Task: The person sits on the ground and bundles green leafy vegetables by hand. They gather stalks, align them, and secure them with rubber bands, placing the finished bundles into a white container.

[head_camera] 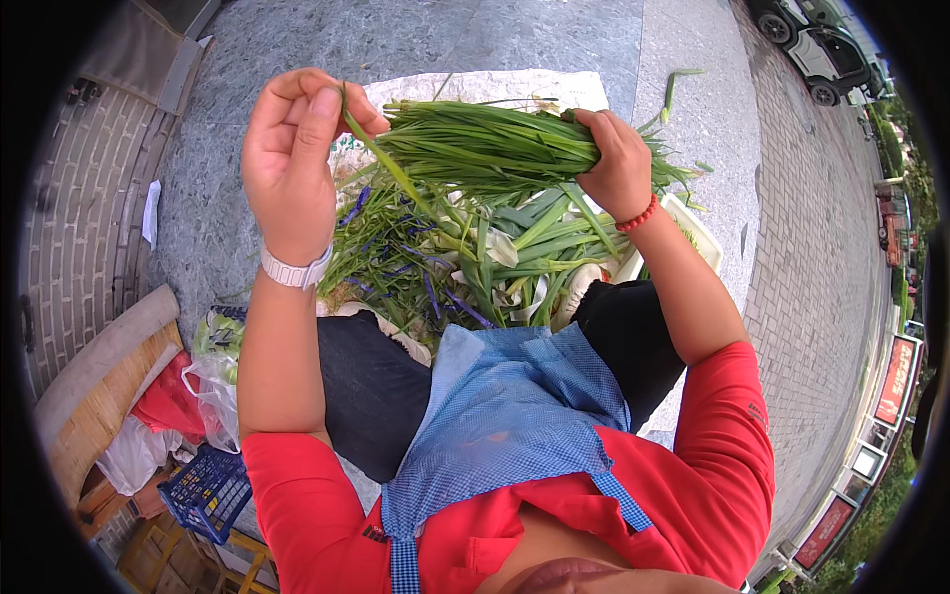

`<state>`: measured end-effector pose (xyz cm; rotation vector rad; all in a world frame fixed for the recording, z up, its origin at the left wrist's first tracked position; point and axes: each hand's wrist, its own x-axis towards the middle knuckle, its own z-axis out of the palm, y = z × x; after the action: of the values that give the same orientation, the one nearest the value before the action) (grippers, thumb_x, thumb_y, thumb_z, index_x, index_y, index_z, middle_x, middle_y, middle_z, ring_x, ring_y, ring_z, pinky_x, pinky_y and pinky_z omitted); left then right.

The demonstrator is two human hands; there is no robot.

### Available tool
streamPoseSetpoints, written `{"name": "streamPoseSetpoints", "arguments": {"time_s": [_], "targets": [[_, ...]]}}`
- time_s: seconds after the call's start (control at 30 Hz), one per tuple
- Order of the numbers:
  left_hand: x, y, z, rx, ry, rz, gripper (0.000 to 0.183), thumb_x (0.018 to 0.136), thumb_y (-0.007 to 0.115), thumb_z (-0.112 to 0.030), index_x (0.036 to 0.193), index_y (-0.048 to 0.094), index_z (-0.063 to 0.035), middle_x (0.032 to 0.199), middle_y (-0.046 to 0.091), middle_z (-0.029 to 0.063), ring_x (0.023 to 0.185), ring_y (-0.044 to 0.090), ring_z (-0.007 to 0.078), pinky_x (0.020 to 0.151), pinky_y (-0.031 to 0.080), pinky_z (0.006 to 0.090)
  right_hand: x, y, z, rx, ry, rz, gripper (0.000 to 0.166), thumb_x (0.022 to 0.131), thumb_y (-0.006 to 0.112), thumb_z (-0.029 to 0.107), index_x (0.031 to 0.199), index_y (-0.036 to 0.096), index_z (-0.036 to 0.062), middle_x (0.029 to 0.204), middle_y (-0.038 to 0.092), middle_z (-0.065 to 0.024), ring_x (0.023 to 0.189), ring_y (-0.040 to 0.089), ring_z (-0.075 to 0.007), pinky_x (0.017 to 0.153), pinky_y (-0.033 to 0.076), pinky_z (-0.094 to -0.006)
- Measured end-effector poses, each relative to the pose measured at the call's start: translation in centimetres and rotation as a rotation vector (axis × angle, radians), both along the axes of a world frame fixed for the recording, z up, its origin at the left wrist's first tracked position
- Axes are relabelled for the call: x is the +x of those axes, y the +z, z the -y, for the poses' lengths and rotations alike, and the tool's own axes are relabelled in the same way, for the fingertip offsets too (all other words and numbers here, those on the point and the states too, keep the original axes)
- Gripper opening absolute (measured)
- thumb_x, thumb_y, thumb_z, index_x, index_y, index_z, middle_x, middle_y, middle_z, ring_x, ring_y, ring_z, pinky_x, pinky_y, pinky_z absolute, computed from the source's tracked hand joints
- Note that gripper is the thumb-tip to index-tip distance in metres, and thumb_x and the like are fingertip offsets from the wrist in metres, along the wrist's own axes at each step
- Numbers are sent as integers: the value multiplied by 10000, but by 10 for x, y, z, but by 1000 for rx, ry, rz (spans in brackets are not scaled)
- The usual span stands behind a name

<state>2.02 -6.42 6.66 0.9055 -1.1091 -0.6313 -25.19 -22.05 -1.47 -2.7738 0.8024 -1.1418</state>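
Observation:
My right hand [614, 160] grips a thick bunch of long, flat green leaves [482, 145] that look like garlic chives, held nearly level above the ground. Between the thumb and fingers of my left hand [297, 148] is one loose yellow-green leaf [397, 172], hanging down to the right. The left fingertips are close to the other end of the bunch. Below both hands lies a heap of leafy green trimmings [534, 245], broad leek-like leaves among thinner stalks. Purple tie strips [432, 295] are scattered through it. A white woven sack [571, 87] lies under the heap.
A white plastic container [701, 223] stands right of the heap, by my shoe. At the lower left are a blue plastic crate [208, 490], a clear plastic bag [215, 393] and a wooden board [104, 401]. A vehicle [824, 59] is parked on the paving at the upper right.

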Motion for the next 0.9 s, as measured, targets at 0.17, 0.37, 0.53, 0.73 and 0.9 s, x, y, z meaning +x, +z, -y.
{"name": "streamPoseSetpoints", "arguments": {"time_s": [0.17, 0.37, 0.53, 0.73, 0.9], "targets": [[22, -1, 0, 404, 209, 481, 201, 954, 504, -127, 1098, 573, -6, 925, 655, 97, 830, 624, 161, 787, 480, 299, -9, -1, 7, -31, -17, 7, 453, 573, 699, -25, 1001, 601, 89, 833, 602, -72, 753, 591, -286, 653, 471, -359], [37, -30, -3, 633, 361, 1273, 208, 887, 578, -191, 893, 673, -7, 1015, 662, 129, 910, 609, 334, 836, 475, 399, -8, -2, 11, -88, 47, 131, 427, 618, 724, -4, 1017, 589, 65, 874, 619, -86, 769, 609, -277, 666, 479, -345], [55, -44, 12, 715, 467, 1084, 274, 896, 582, -227, 1080, 616, -26, 1052, 664, 125, 934, 641, 304, 810, 500, 392, -14, -50, 10, 445, 9, -61, 418, 682, 753, 100, 1040, 570, -12, 960, 651, -187, 873, 642, -328, 751, 509, -348], [60, -61, 14, 762, 346, 754, 408, 920, 573, -312, 1230, 534, -50, 1115, 650, 148, 1035, 631, 261, 882, 491, 355, 8, -48, 5, 867, -36, -113, 336, 653, 740, 117, 927, 612, -29, 760, 649, -195, 723, 638, -332, 703, 504, -372], [41, -90, 27, 486, 408, 581, 532, 908, 561, -460, 1211, 535, -22, 1109, 637, 177, 1071, 608, 288, 879, 494, 387, 11, -45, -6, 689, 97, -38, 356, 672, 718, 72, 999, 602, -7, 890, 659, -182, 817, 645, -308, 754, 501, -349]]}}
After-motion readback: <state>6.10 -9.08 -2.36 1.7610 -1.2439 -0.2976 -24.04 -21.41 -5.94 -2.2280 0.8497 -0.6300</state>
